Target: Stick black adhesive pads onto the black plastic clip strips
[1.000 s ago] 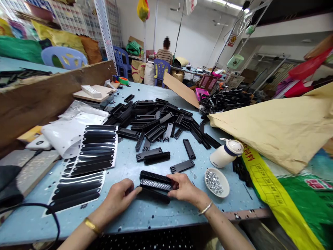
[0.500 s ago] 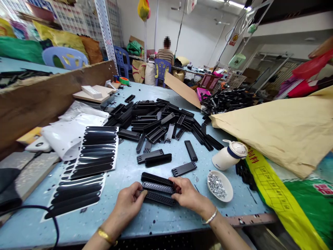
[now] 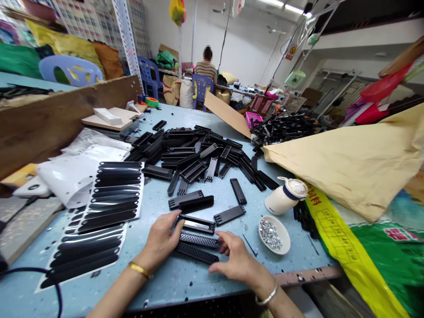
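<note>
Black parts (image 3: 198,240), three in all, lie side by side left of the white bowl (image 3: 285,245), which serves as landmark; the upper part (image 3: 198,225) shows a glossy strip along its length, the two nearer the wearer show cross-hatched faces; left hand (image 3: 161,236) pinches the left end of the upper part between thumb and fingers; whether that part is raised off the blue counter (image 3: 179,287) cannot be told.

Right hand (image 3: 236,256) is between the bowl and the parts, thumb and fingers spread apart at the right ends of the cross-hatched pair; contact there is unclear. Gold bracelet (image 3: 141,270) on left wrist; silver bracelet (image 3: 267,297) on right.

Bowl holds small shiny metal pieces (image 3: 270,234); bottle (image 3: 281,198), cream with a dark blue band, stands just behind the bowl; thin dark rod (image 3: 249,245) lies just left of it; large pile of black pieces (image 3: 185,154) sits farther back and left of it; sheets of black strips (image 3: 114,194) lie well to its left; brown paper (image 3: 347,163) is behind and right of it. Person (image 3: 206,70) in a striped top sits far behind it.
</note>
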Demonstrator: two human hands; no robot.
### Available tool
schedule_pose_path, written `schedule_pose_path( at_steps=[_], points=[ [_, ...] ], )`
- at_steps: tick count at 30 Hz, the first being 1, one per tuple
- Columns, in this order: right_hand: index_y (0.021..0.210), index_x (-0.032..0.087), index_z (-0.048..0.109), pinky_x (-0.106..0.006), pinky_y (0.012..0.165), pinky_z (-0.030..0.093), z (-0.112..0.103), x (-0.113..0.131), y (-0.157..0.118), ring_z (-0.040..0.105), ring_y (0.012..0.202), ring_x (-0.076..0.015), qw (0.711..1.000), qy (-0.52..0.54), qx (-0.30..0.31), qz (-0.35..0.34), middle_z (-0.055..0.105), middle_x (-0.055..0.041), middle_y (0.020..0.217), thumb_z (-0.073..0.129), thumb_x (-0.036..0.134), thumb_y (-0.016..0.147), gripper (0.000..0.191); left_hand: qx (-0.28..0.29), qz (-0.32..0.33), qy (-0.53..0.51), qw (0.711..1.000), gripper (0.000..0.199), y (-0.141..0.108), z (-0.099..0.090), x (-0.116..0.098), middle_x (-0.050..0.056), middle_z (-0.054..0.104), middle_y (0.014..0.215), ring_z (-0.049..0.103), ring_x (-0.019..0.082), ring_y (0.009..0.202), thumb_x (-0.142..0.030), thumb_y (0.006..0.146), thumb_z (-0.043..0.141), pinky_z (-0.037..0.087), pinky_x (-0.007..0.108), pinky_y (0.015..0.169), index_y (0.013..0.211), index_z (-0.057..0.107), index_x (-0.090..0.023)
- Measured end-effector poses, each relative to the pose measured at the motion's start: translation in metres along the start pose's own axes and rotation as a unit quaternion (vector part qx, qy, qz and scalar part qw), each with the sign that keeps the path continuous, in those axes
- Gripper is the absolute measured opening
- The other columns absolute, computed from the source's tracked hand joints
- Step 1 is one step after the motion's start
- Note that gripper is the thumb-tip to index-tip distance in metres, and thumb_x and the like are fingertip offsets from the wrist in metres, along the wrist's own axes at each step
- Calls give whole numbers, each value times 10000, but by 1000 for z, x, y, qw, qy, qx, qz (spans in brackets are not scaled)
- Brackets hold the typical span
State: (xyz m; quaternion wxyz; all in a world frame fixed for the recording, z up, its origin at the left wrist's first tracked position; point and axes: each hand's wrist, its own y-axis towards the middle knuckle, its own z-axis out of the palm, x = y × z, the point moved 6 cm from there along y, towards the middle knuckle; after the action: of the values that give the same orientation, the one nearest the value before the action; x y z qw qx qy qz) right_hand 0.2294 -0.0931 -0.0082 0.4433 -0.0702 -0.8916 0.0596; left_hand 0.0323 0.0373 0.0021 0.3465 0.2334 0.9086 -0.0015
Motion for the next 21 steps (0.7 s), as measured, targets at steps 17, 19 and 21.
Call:
schedule_pose_path(
  at_steps=[17,19,21],
  points=[
    [1245,120,576,-409,804,549,11,1,-7,629,819,-239,989,-61,-96,-94,667,-109,950,711,158,721,543,151,-14,-208,966,161,10,1,-1,33,699,764,658,189,726,-236,671,539,525,292,672,791,618,-163],
    [1309,122,536,-389,767,557,13,-8,-3,628,763,-214,993,-21,-107,-49,676,-104,979,740,136,655,686,149,-20,-229,962,185,7,0,1,47,717,781,677,202,752,-240,669,542,543,307,700,805,635,-155],
    [1371,137,485,-361,724,563,13,-17,2,627,724,-191,994,22,-107,3,677,-96,1013,768,126,593,828,146,-26,-240,959,248,7,0,5,61,745,853,695,220,820,-243,663,557,554,335,771,862,675,-153]
  ],
)
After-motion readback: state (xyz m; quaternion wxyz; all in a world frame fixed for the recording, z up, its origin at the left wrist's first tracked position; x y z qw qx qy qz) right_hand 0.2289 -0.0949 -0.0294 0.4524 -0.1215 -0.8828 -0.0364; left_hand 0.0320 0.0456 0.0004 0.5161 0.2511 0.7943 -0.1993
